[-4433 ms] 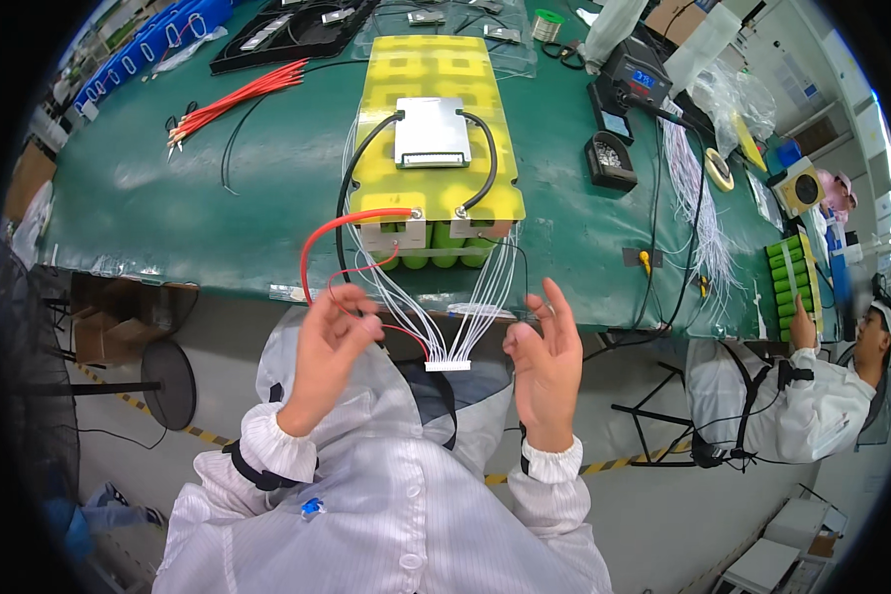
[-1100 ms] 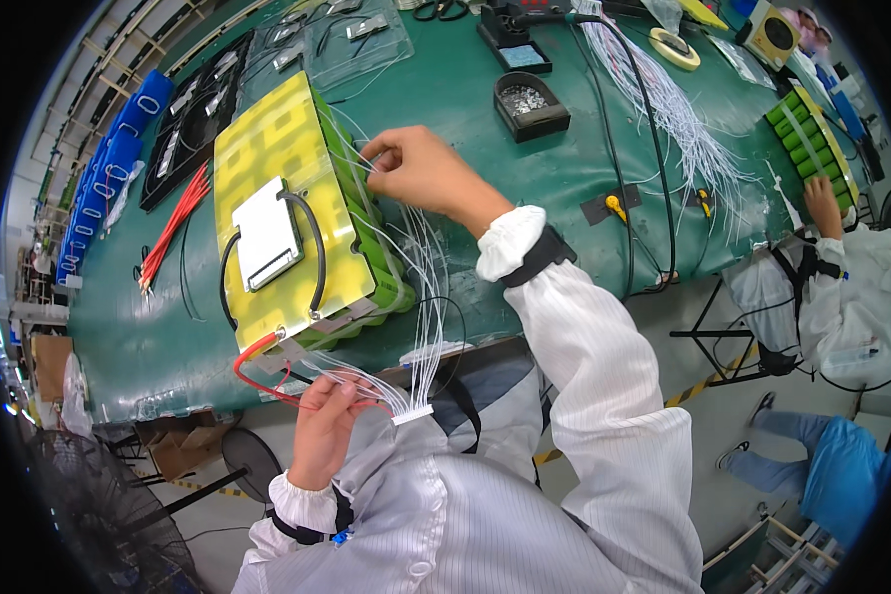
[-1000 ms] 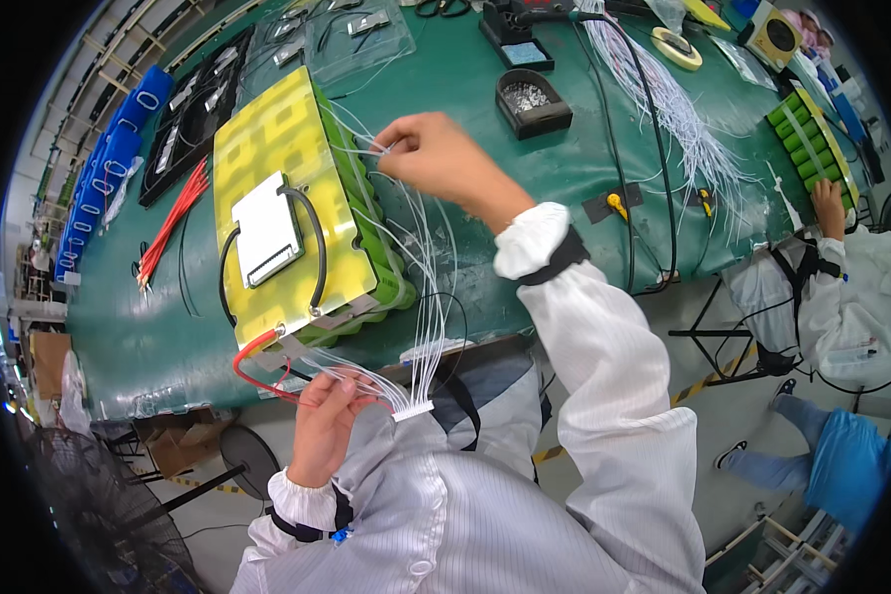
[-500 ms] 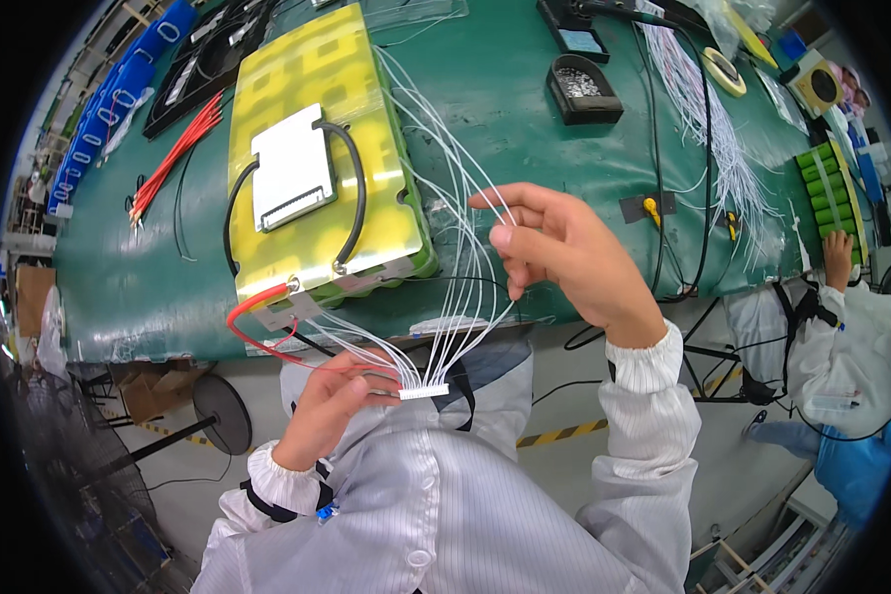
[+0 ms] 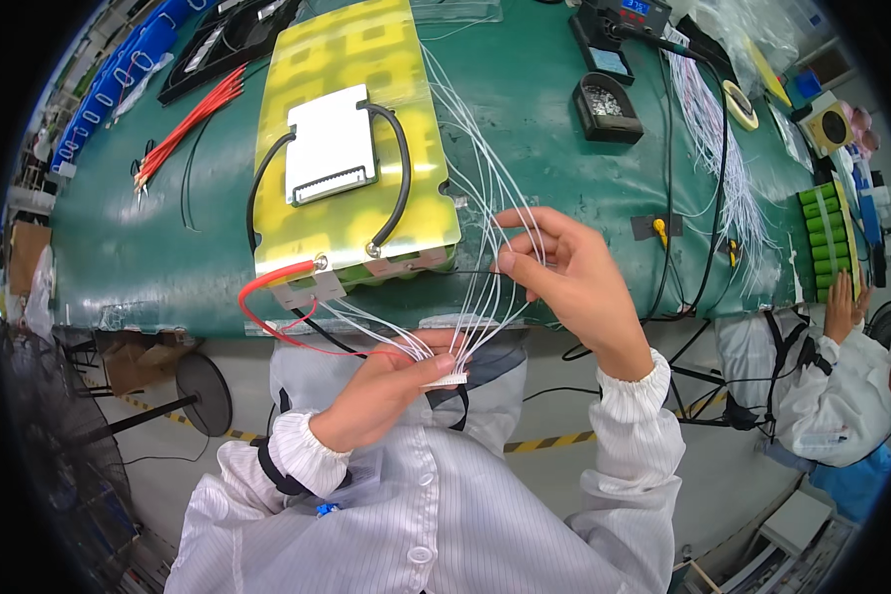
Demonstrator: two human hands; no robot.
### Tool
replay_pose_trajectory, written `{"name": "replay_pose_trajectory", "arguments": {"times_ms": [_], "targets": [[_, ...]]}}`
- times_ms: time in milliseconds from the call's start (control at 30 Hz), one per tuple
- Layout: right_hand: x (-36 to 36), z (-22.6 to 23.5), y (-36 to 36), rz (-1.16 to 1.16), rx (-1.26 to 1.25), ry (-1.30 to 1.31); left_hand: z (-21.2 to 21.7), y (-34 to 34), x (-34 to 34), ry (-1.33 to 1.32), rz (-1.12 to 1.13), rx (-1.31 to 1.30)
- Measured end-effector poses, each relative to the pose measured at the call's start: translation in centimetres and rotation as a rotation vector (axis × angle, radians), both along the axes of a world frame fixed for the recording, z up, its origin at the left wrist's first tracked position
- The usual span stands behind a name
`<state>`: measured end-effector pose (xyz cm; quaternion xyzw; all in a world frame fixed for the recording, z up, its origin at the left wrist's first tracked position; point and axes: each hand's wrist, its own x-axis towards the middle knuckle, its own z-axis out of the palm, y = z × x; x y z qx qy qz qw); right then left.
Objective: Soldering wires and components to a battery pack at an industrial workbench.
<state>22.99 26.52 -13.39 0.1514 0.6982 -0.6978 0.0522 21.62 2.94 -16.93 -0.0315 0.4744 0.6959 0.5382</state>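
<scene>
A battery pack [image 5: 416, 119] wrapped in yellow-green sheet sits on the green bench, with a white circuit board module [image 5: 329, 139] on top. Thin white wires [image 5: 480, 148] run down from the pack's right side and front to a white connector [image 5: 447, 381]. My left hand [image 5: 391, 386] pinches the wires just behind that connector, at the bench's front edge. Among the white wires, to the right of the pack, my right hand [image 5: 564, 272] has thumb and forefinger closed on some of them. A thick red cable [image 5: 257, 292] curves from the pack's front corner.
Red wires [image 5: 188, 129] lie left of the pack. A black tray of small metal parts [image 5: 606, 104], a soldering station [image 5: 629, 25] and a bundle of white wires [image 5: 713, 139] are to the right. A co-worker's hand [image 5: 841, 307] touches green cells [image 5: 824, 238] at far right.
My left hand has moved right and now grips the wires at the connector. My right hand has shifted slightly right and down, its fingers closing among the wires. The view has shifted too.
</scene>
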Motion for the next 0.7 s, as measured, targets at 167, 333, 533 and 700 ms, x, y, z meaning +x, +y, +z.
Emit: {"name": "replay_pose_trajectory", "arguments": {"times_ms": [167,333,533,700], "targets": [[0.4,0.2,-0.1,-0.016,-0.021,0.011,-0.4,0.1,0.1,-0.03,0.065,0.024],[0.6,0.2,-0.2,-0.007,-0.054,0.044,-1.1,-0.4,-0.2,-0.061,0.112,0.157],[0.9,0.7,-0.3,-0.018,-0.098,0.066,-0.1,0.2,-0.6,-0.097,0.101,0.136],[1.0,0.6,-0.2,-0.043,-0.091,0.043,-0.3,0.0,-0.6,-0.021,0.11,0.09]]}}
